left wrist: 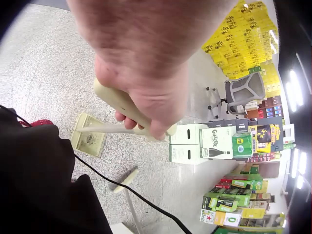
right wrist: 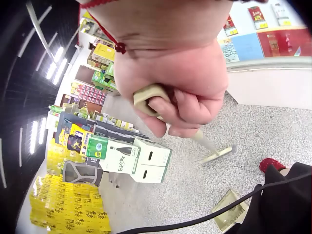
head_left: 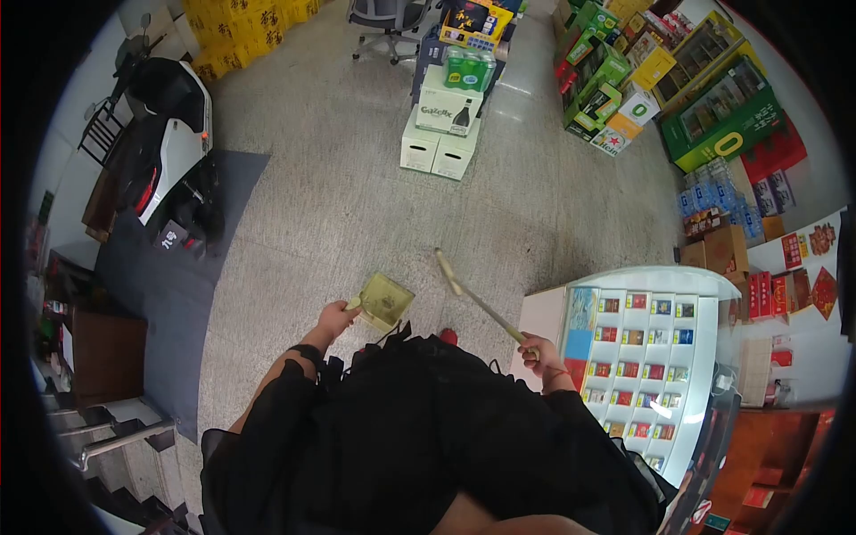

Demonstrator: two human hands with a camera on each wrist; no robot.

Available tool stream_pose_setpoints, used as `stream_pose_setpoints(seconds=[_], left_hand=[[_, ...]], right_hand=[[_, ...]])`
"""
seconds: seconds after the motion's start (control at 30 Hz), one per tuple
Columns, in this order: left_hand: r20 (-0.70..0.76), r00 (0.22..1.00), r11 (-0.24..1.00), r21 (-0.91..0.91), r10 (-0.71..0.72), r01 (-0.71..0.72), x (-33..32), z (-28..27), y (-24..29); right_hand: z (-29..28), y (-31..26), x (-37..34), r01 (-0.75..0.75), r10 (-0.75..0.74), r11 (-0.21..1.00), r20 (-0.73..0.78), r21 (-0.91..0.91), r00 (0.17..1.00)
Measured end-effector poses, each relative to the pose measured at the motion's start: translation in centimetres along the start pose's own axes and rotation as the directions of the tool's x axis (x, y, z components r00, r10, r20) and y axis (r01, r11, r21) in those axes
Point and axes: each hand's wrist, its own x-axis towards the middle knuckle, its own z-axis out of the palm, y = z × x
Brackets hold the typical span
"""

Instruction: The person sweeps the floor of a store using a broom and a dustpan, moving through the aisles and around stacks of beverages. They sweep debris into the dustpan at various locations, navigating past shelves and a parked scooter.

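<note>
In the head view my left hand point(head_left: 335, 319) grips the handle of a yellowish dustpan point(head_left: 385, 303), whose pan is at or near the floor. The left wrist view shows the left hand point(left wrist: 141, 92) curled round the thick handle, with the pan point(left wrist: 89, 135) below. My right hand point(head_left: 540, 357) holds the broom's long handle point(head_left: 490, 312). Its narrow head point(head_left: 448, 271) lies to the right of the pan, apart from it. In the right wrist view the fingers of the right hand point(right wrist: 175, 97) wrap round the handle's end, and the broom head point(right wrist: 217, 155) is beyond.
A glass display counter point(head_left: 642, 357) stands at the right. White cartons point(head_left: 439, 147) are stacked ahead, with green and yellow boxes point(head_left: 615, 80) at the upper right. A scooter point(head_left: 178, 134) stands on a dark mat point(head_left: 236, 187) at the left. A red shoe point(head_left: 448, 336) shows below.
</note>
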Motion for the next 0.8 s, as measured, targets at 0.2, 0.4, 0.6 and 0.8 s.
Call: stream_pose_setpoints(seconds=[0.2,0.4,0.6,0.8], left_hand=[[-0.069,0.996,0.964,-0.261,-0.063,0.043,0.4,4.7,5.5],[-0.111,0.990,0.967,-0.249,-0.087,0.057,1.3,8.3,8.8],[-0.098,0.993,0.977,-0.207,-0.070,0.049,2.6,11.3,12.0],[-0.083,0.995,0.993,-0.113,-0.054,0.044,4.1,12.0,15.4]], right_hand=[[-6.2,-5.2,5.7,0.050,-0.048,0.998,-0.083,0.029,0.995],[-7.7,-7.8,8.2,0.049,-0.040,0.997,-0.143,0.062,0.989],[-6.3,-8.4,7.4,0.020,-0.003,0.940,0.052,-0.341,0.999],[-6.6,-10.1,6.4,0.134,-0.028,0.902,0.253,-0.411,0.967]])
